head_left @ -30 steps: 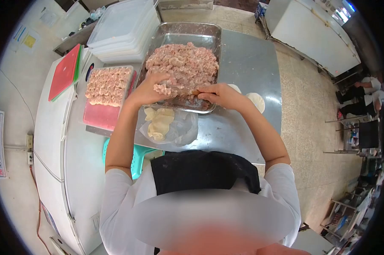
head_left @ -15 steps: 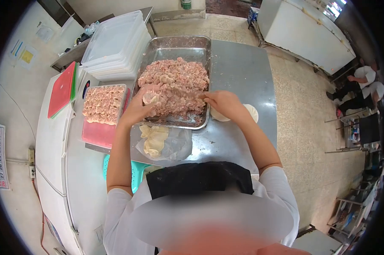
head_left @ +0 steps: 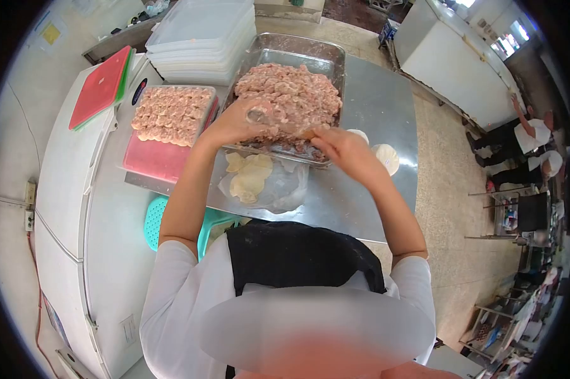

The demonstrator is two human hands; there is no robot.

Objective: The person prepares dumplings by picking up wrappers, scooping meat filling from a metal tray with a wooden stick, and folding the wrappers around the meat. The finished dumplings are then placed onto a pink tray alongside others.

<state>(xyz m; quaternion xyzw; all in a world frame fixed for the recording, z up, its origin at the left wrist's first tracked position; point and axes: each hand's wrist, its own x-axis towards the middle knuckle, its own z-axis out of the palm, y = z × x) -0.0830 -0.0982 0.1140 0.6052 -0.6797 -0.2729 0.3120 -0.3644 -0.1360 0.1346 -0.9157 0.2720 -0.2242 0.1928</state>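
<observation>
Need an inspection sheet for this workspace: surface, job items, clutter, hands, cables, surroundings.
Surface: shiny steel table.
Job items: metal tray heaped with minced meat; filled dumplings in rows, left of it; dough wrappers on a plastic bag.
Clutter: stacked plastic containers; red board.
Hands: left hand cupped, contents unclear; right hand gripping a slim tool, mostly hidden.
Cables: brown cord below wall outlet.
Surroundings: two people, far right.

Speckled beige floor tiles (head_left: 446,202) spread between a stainless-steel table (head_left: 386,88) and cluttered metal racks (head_left: 487,325) at right, with a white chest freezer (head_left: 452,66) below brightly lit window panes (head_left: 511,43), a teal perforated stool (head_left: 154,222), and a pale wall (head_left: 7,158) bearing an electrical outlet (head_left: 30,220) beside a white appliance (head_left: 57,183).
</observation>
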